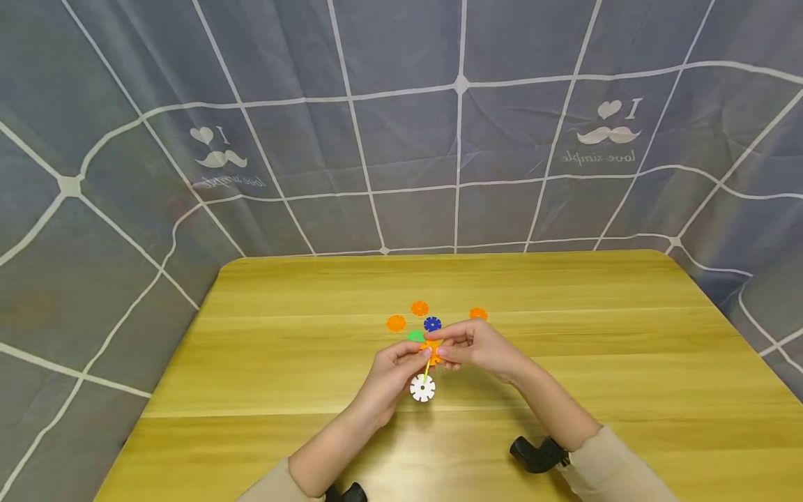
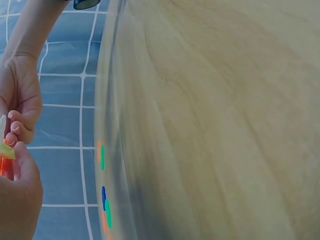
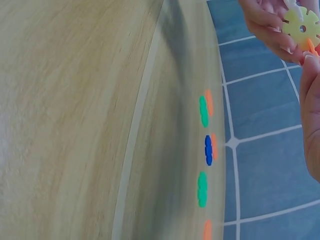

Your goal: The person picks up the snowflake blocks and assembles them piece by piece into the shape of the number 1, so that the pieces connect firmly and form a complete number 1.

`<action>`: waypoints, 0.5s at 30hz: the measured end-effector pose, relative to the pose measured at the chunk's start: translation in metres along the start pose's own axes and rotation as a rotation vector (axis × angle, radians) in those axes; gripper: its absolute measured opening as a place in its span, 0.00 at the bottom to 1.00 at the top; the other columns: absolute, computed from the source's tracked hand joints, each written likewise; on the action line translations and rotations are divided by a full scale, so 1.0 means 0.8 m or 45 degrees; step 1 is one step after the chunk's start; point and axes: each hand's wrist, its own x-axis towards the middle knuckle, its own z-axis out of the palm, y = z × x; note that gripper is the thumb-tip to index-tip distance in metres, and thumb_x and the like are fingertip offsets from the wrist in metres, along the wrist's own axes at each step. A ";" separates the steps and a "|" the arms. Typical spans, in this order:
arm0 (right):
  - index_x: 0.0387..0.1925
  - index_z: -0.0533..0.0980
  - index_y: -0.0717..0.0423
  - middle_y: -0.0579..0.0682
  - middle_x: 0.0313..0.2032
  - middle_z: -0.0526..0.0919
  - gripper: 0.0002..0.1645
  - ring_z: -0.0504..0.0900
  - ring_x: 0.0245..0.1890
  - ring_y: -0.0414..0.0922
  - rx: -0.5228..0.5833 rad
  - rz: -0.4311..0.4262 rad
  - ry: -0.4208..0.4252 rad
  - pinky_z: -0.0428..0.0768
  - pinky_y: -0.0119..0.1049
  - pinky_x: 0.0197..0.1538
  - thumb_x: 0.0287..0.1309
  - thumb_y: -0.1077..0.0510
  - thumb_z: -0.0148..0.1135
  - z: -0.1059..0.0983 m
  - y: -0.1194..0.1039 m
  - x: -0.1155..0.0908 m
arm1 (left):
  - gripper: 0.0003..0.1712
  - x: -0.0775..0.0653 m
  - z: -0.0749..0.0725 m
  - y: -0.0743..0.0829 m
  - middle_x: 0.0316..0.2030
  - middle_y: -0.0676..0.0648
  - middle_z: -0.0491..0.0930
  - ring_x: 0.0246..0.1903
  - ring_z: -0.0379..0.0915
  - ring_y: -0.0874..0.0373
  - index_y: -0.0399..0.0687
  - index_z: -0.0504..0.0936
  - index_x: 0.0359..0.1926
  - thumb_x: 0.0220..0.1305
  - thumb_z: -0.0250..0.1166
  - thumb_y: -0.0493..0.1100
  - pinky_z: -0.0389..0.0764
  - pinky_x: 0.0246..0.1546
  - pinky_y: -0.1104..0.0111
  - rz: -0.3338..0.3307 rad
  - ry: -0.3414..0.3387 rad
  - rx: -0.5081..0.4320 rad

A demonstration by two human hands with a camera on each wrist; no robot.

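Three notched plastic discs are joined above the table: a white disc hanging nearest the body, a yellow disc seen edge-on from the head, and an orange disc beyond them. My left hand pinches the yellow disc between thumb and fingers. From the other side, my right hand pinches the orange disc with thumb and forefinger. The orange disc's edge meets the yellow one; the fingers partly hide the joint. In the left wrist view both hands show at the left edge, their pieces partly cut off.
Loose discs lie flat beyond the hands: orange ones, a blue one and green ones. The right hand partly covers an orange disc. A grey curtain with white lines hangs behind the wooden table.
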 end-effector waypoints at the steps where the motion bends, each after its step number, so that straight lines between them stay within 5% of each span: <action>1: 0.53 0.71 0.75 0.56 0.29 0.82 0.21 0.79 0.26 0.49 0.005 0.005 0.005 0.79 0.36 0.31 0.59 0.67 0.57 -0.001 0.000 -0.001 | 0.17 0.001 0.001 0.000 0.33 0.48 0.83 0.34 0.78 0.60 0.28 0.75 0.46 0.63 0.60 0.39 0.77 0.35 0.75 0.006 -0.001 0.000; 8: 0.52 0.72 0.73 0.52 0.29 0.82 0.21 0.80 0.27 0.48 0.050 0.019 0.014 0.80 0.36 0.32 0.59 0.66 0.59 -0.007 0.000 0.000 | 0.16 0.004 0.005 0.002 0.34 0.45 0.83 0.35 0.81 0.55 0.28 0.74 0.46 0.63 0.60 0.38 0.79 0.37 0.72 0.021 0.026 -0.007; 15: 0.51 0.71 0.76 0.53 0.31 0.81 0.24 0.80 0.30 0.48 0.036 0.065 0.140 0.81 0.41 0.38 0.57 0.64 0.62 -0.028 0.004 -0.002 | 0.14 0.004 0.004 0.001 0.33 0.46 0.83 0.32 0.81 0.58 0.29 0.74 0.45 0.64 0.59 0.38 0.80 0.37 0.71 0.016 0.021 -0.005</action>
